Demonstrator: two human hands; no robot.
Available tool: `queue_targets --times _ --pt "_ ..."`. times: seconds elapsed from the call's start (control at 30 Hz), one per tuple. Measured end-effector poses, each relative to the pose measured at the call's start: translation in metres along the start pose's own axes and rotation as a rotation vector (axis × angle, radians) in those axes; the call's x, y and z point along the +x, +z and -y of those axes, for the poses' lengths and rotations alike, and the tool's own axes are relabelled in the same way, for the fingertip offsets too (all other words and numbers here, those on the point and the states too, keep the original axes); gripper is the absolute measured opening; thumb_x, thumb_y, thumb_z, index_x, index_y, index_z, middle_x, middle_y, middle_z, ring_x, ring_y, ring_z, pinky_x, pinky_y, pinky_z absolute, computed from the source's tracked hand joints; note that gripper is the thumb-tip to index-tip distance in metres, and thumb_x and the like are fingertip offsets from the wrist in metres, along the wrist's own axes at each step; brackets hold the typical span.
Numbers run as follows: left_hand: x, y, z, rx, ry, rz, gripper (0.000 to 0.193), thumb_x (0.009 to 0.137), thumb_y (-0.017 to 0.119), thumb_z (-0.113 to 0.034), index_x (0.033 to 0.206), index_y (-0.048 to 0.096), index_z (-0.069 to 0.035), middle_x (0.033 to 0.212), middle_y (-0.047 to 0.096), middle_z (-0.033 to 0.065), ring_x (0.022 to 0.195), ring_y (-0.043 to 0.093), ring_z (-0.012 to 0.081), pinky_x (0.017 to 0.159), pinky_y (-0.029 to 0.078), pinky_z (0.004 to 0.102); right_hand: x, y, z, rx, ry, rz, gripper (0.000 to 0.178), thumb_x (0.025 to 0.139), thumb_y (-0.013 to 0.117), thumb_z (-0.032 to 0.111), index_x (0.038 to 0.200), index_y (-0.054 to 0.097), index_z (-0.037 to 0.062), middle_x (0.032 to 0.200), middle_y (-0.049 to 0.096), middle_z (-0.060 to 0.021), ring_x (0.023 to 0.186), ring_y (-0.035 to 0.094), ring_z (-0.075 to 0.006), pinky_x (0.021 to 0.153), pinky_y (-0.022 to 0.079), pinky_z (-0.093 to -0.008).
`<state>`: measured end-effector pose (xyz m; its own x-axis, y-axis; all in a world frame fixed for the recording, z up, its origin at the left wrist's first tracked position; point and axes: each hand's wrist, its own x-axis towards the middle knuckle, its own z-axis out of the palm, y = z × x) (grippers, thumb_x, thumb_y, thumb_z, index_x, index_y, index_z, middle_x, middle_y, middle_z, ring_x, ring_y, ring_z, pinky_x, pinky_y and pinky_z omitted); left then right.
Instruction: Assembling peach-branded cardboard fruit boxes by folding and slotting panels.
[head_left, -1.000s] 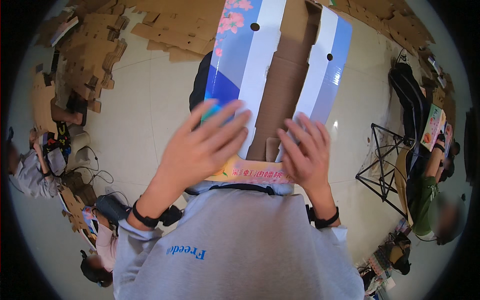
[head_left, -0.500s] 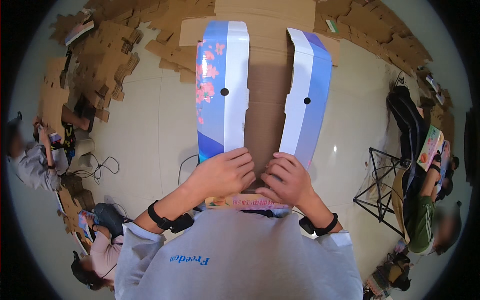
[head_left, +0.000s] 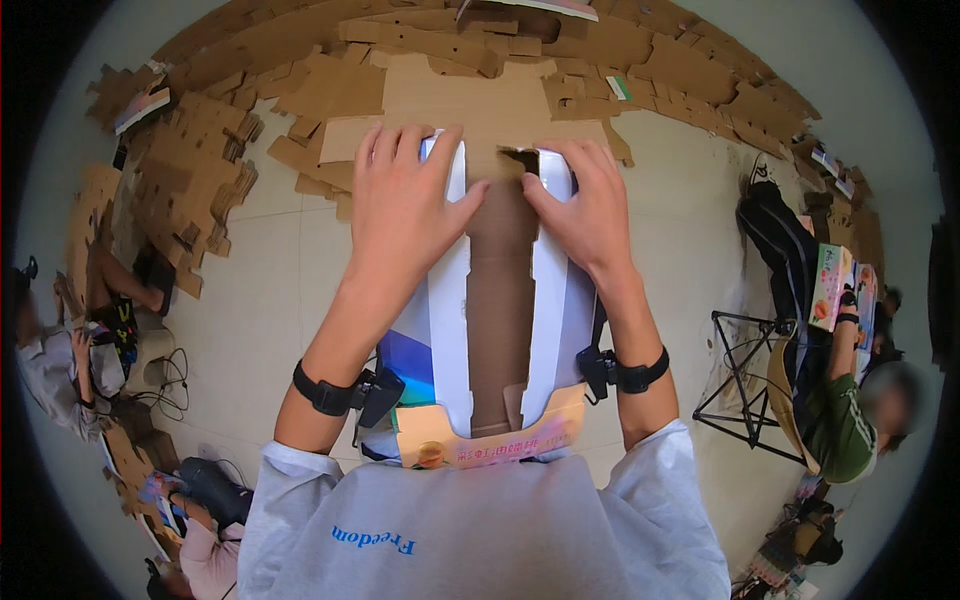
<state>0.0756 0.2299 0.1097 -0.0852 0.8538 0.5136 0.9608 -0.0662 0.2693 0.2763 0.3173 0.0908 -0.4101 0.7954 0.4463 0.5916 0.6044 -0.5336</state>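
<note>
A partly folded cardboard box (head_left: 448,320) lies lengthwise before me, with blue-and-white side panels and a plain brown inside. My left hand (head_left: 402,205) grips the far end of its left panel, fingers over the outside and thumb toward the gap. On the far end of the right panel, my right hand (head_left: 592,205) has a similar grip, its thumb by the inner edge. An orange end flap (head_left: 490,444) with a fruit picture stands at the near end, close to my shirt. Beyond my hands, a brown flap (head_left: 465,95) stretches out flat.
Stacks of flat brown cardboard (head_left: 195,170) cover the floor at the far left and along the back. A black folding stool frame (head_left: 755,385) stands at right, beside a seated person in green (head_left: 848,430). Other people sit at left, near cables (head_left: 170,385) on the pale tiles.
Both hands have moved from the near end of the box to the far ends of its side panels. The box sits lower in view, and the orange end flap shows more fully.
</note>
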Motion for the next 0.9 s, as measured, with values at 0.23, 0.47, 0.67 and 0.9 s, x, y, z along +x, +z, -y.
queue_targets --times 0.23,0.47,0.67,0.9 --pt "-0.005 -0.012 0.010 -0.137 -0.072 -0.044 0.030 0.080 0.076 -0.022 0.104 0.071 -0.004 0.103 0.069 0.0142 0.101 0.061 0.0338 0.093 0.045 0.0443 0.002 -0.016 0.024 0.053 0.092 -0.001 0.027 0.087 0.079 0.025 0.092 0.072 -0.0005 0.091 0.068 -0.0168 0.090 0.064 -0.0343 0.085 0.052 -0.0418" --pt "-0.009 -0.029 0.028 -0.136 -0.098 -0.110 0.029 0.080 0.076 -0.021 0.101 0.070 -0.003 0.096 0.070 0.0134 0.094 0.062 0.0332 0.090 0.044 0.0420 0.011 0.010 0.013 0.352 0.038 -0.096 0.023 0.100 0.066 0.019 0.094 0.072 -0.0025 0.092 0.070 -0.0140 0.089 0.066 -0.0263 0.081 0.051 -0.0373" --pt "-0.035 -0.052 0.055 -0.049 -0.190 -0.175 0.030 0.080 0.076 -0.020 0.104 0.070 -0.003 0.097 0.069 0.0141 0.095 0.061 0.0339 0.089 0.044 0.0423 -0.090 0.069 -0.082 0.183 0.563 0.130 0.027 0.105 0.054 0.018 0.095 0.068 -0.0034 0.092 0.072 -0.0111 0.084 0.064 -0.0203 0.078 0.050 -0.0352" --pt "-0.036 -0.051 0.062 -0.098 -0.187 -0.204 0.027 0.078 0.076 -0.024 0.096 0.070 -0.004 0.091 0.067 0.0127 0.089 0.061 0.0330 0.084 0.044 0.0430 -0.280 0.115 -0.047 0.783 0.471 0.442 0.036 0.104 0.057 0.026 0.121 0.069 -0.0034 0.120 0.072 -0.0188 0.112 0.067 -0.0262 0.099 0.052 -0.0426"
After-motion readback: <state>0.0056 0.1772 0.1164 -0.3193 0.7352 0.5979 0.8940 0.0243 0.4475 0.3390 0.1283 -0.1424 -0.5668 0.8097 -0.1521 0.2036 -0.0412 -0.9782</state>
